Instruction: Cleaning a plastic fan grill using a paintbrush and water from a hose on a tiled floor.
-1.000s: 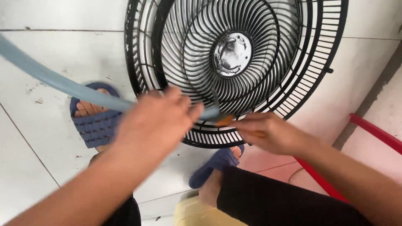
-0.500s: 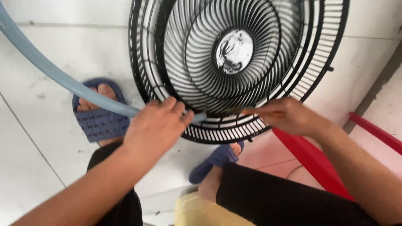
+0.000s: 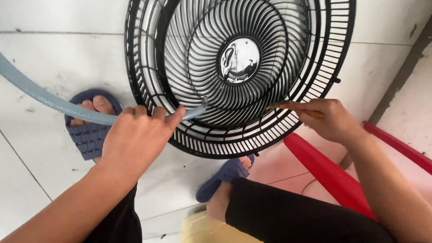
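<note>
My left hand (image 3: 135,137) grips a pale blue water hose (image 3: 40,96) whose open end points at the black wire fan grilles (image 3: 315,85) leaning in front of me. Two grilles are stacked, the front one with a shiny round centre cap (image 3: 240,60). My right hand (image 3: 326,118) holds a thin orange-brown stick-like tool (image 3: 288,106) against the lower right of the grille; what kind of tool it is cannot be told.
White floor tiles (image 3: 40,162) lie below. My feet wear blue slippers (image 3: 87,135), the other slipper (image 3: 220,180) under the grille. A red plastic piece (image 3: 324,171) and a red bar (image 3: 400,146) are at the right. A grey wall edge (image 3: 400,81) runs up the right side.
My left hand slid left and back along the hose, its end now at the grille's lower middle. My right hand rose with the tool to the grille's lower right. The view shifted slightly.
</note>
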